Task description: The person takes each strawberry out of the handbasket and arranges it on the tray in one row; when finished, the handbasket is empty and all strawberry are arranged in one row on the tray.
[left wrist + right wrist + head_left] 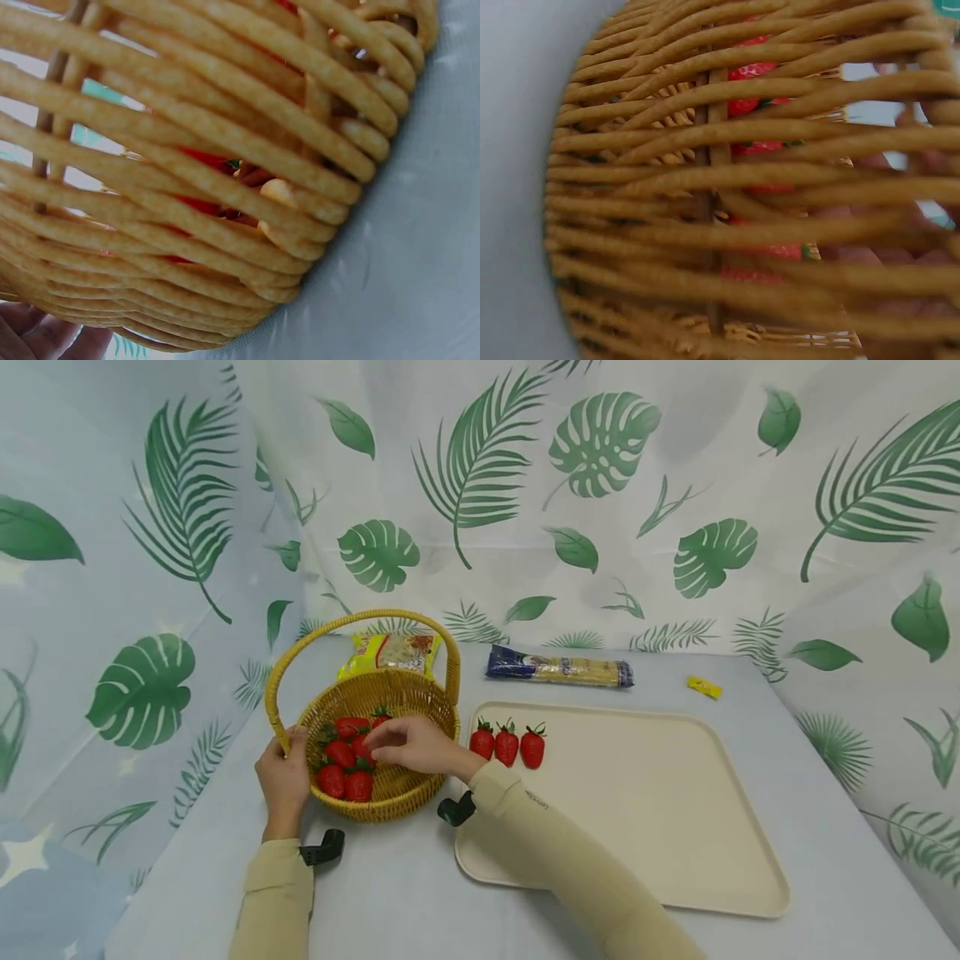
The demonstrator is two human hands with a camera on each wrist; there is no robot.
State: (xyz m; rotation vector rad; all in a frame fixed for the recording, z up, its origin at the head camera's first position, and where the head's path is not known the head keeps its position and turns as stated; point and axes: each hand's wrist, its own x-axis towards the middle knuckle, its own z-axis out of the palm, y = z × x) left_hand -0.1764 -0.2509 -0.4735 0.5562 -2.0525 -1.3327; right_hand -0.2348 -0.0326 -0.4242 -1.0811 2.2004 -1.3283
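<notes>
Red strawberries (pixel 507 746), tan wicker basket (pixel 408 797), cream tray (pixel 675 810), green leaf-print backdrop (pixel 600 443)

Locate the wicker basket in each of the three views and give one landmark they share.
Head: the wicker basket stands left of centre on the table, beside the tray; the left hand is at its rim and the right hand reaches inside.
Left wrist: its woven wall fills most of the picture.
Right wrist: its woven wall fills the picture.
Shared landmark: the red strawberries inside it, seen through the weave.
</notes>
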